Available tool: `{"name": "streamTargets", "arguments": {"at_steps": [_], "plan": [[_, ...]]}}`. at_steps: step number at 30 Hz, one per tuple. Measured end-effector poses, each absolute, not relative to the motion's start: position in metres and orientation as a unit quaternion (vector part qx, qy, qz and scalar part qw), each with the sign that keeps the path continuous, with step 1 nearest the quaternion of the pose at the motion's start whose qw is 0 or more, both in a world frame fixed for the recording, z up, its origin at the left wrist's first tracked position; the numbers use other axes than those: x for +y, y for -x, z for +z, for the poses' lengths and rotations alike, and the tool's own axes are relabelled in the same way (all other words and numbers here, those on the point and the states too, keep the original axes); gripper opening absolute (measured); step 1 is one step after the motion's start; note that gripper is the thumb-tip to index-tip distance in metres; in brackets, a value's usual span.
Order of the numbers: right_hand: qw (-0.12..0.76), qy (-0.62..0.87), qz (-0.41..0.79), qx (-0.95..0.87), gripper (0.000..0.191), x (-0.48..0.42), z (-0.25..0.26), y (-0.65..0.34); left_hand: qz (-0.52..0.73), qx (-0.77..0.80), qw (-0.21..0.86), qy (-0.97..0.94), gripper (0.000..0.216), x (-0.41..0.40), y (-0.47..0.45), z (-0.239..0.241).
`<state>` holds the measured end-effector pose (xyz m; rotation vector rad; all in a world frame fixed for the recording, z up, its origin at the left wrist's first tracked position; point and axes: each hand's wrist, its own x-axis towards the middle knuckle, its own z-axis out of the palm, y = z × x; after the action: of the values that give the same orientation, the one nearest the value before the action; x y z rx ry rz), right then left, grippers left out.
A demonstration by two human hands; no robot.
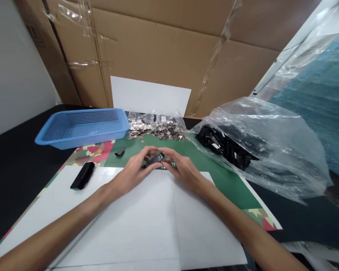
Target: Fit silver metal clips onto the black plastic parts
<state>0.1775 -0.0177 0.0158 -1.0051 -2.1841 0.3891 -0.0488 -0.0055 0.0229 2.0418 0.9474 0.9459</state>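
Observation:
A small black ribbed plastic part (154,159) is held over the top edge of the white paper, slightly tilted. My left hand (136,165) grips it between thumb and fingers from the left. The fingers of my right hand (183,168) close in on its right end; whether a small piece is pinched there too is hidden. Bits of shiny metal (163,166) show just below the part. A longer black plastic part (83,175) with slots lies on the paper to the left. Beyond my left hand rests a small dark piece (119,152) on the green mat.
A blue plastic basket (87,141) stands at the back left. Many small metal pieces (169,131) spill from clear bags at the back. On the right, a large clear bag (288,150) holds black plastic parts (214,141). A cardboard wall (158,49) rises behind.

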Motion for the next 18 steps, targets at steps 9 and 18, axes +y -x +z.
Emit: {"name": "streamTargets", "arguments": {"at_steps": [9,18], "plan": [[0.333,0.446,0.176,-0.812,0.015,-0.018,0.022,-0.182,0.361,0.411,0.369,-0.751,0.065,-0.002,0.047,0.012],[0.439,0.551,0.199,-0.682,0.032,-0.004,0.03,-0.195,0.223,0.36,0.224,-0.878,0.052,-0.006,0.048,0.011]]}}
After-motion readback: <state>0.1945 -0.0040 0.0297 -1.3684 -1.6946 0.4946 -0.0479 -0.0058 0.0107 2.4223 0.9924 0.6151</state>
